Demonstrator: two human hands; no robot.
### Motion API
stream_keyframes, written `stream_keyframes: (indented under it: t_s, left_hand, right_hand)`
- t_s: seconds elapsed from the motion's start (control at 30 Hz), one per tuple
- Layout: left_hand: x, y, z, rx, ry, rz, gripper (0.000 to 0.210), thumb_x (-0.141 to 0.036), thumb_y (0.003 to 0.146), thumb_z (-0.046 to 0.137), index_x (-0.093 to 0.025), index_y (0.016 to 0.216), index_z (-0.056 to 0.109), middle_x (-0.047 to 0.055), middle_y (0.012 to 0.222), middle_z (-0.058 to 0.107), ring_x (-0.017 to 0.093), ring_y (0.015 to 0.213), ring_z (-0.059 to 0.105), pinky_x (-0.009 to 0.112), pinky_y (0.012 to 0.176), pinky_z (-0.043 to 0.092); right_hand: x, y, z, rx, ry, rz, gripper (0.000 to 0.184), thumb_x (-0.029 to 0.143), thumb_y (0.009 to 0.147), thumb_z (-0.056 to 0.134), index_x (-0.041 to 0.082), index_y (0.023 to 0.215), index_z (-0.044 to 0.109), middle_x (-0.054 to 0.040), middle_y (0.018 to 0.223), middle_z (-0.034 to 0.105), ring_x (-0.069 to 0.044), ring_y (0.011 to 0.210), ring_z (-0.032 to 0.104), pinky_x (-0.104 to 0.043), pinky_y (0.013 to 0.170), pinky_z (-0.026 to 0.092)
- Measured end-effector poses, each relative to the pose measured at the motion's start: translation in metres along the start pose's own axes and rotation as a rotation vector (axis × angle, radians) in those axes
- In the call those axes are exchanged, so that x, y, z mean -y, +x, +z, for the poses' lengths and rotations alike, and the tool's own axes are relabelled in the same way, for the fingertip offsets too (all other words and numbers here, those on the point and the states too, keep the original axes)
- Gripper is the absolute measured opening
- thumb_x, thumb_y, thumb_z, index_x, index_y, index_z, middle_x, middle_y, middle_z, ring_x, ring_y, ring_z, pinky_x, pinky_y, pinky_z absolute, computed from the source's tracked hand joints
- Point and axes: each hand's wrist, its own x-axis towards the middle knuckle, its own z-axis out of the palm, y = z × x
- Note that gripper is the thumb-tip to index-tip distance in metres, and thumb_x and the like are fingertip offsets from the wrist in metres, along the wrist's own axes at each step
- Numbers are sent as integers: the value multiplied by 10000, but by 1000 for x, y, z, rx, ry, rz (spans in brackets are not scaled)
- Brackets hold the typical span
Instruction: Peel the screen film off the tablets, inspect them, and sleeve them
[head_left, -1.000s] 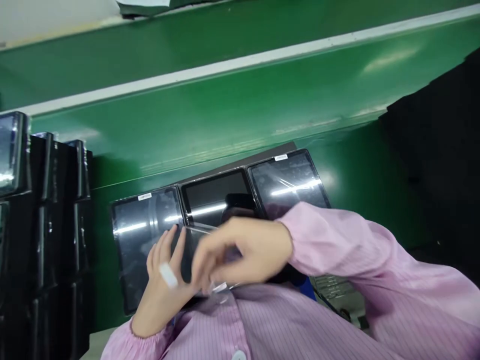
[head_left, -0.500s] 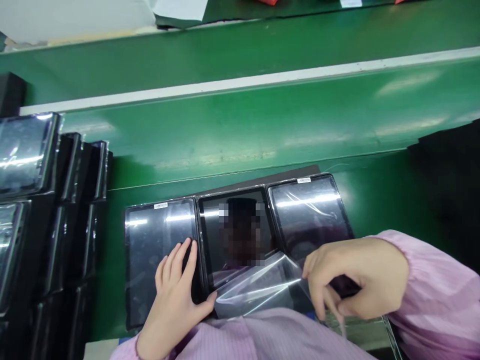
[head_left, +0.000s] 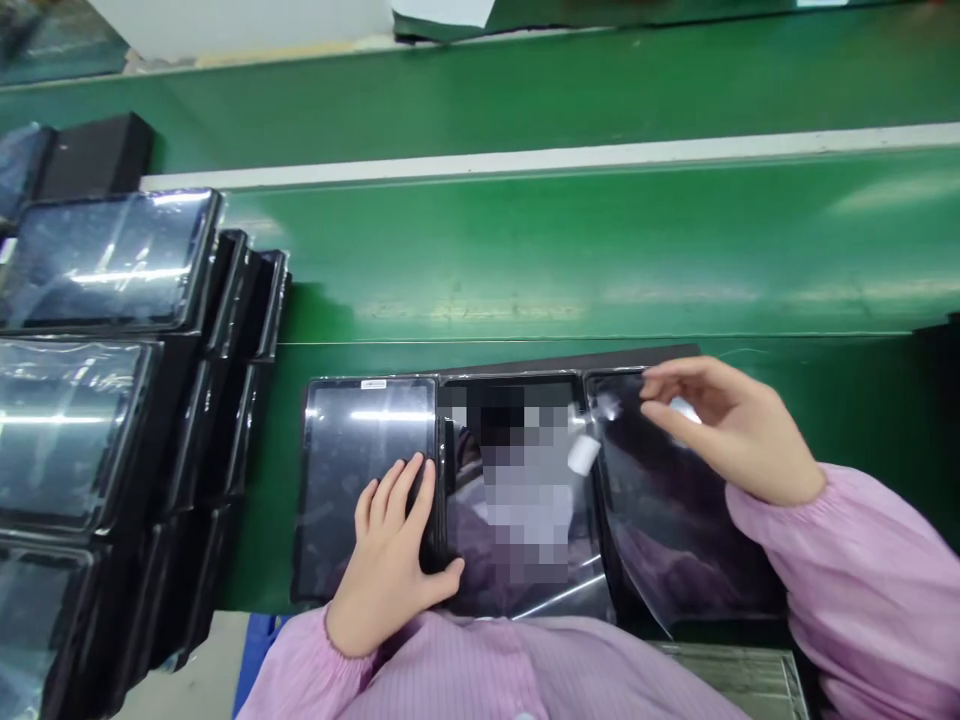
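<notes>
Three dark tablets lie side by side. My left hand (head_left: 397, 555) rests with spread fingers on the right side of the left tablet (head_left: 349, 470), its thumb reaching the middle tablet (head_left: 469, 560). Over the upper part of the right tablet (head_left: 697, 560), my right hand (head_left: 724, 425) is curled, thumb and fingertips close together at what looks like clear film (head_left: 641, 570). That film is hard to make out; its loose edge hangs past the tablet's lower left corner. A tilted white label (head_left: 583, 455) shows above the gap between the middle and right tablets.
Stacks of film-covered tablets (head_left: 105, 265) in dark trays stand on the left. A pale strip (head_left: 465, 160) crosses the green bench (head_left: 450, 250). Dark objects (head_left: 941, 360) sit at the right edge, and a wire-like rack (head_left: 735, 670) is below the right tablet.
My right hand has moved up from the film peeled off the middle tablet to the top of the right tablet. My left hand stays on the left tablet. The view has shifted left.
</notes>
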Motion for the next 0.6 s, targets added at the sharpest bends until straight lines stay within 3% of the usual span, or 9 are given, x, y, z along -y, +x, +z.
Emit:
stream_keyframes:
  t_s: [0.07, 0.13, 0.23, 0.33, 0.4, 0.5, 0.6]
  left_hand:
    - [0, 0, 4, -28, 15, 7, 914, -353, 792, 586, -112, 1549, 134, 235, 1510, 349, 398, 1387, 323, 573, 1107, 259]
    - [1, 1, 7, -46, 18, 9, 862, -357, 837, 560, -116, 1550, 139, 236, 1503, 364, 397, 1382, 335, 580, 1099, 274]
    - [0, 1, 4, -61, -8, -8, 790, -356, 896, 531, -141, 1554, 149, 233, 1491, 389, 392, 1377, 355, 600, 1097, 285]
    - [-6, 1, -17, -15, -153, 40, 705, -317, 919, 521, -196, 1544, 220, 206, 1519, 370, 376, 1416, 321, 621, 1113, 269]
    - [-14, 3, -39, 126, -398, 253, 706, -363, 874, 582, -231, 1513, 312, 160, 1546, 360, 351, 1429, 319, 588, 1137, 271]
    - [-33, 12, -66, 395, -764, 679, 654, -446, 813, 613, -213, 1410, 484, 109, 1513, 443, 293, 1390, 404, 460, 1169, 279]
    - [-57, 24, -74, 588, -942, 1039, 503, -325, 842, 488, -144, 1305, 560, 104, 1394, 575, 223, 1289, 522, 353, 1130, 321]
  right_hand:
    - [-8, 2, -4, -138, -77, -1, 219, 223, 788, 737, 228, 1001, 684, -30, 871, 693, -155, 776, 645, -310, 763, 544]
    - [-15, 0, -15, -170, -180, -2, 189, 253, 801, 717, 218, 985, 693, -43, 889, 711, -180, 815, 665, -345, 816, 542]
    - [-24, -7, -34, -185, -527, -66, 223, 310, 846, 668, 211, 1044, 702, -81, 1006, 729, -230, 946, 671, -398, 911, 507]
    - [-39, -9, -45, -110, -786, -163, 318, 367, 895, 609, 179, 1139, 684, -132, 1136, 707, -273, 1086, 630, -427, 981, 459]
    - [-52, -6, -45, -50, -835, -199, 355, 390, 912, 588, 152, 1159, 679, -156, 1175, 690, -278, 1120, 611, -419, 1002, 436]
    - [-69, 0, -41, -67, -893, -214, 352, 404, 931, 564, 144, 1128, 697, -157, 1153, 684, -261, 1108, 609, -388, 1012, 411]
    - [-72, 1, -37, -110, -952, -219, 337, 395, 945, 546, 144, 1103, 706, -156, 1109, 690, -265, 1074, 615, -391, 990, 414]
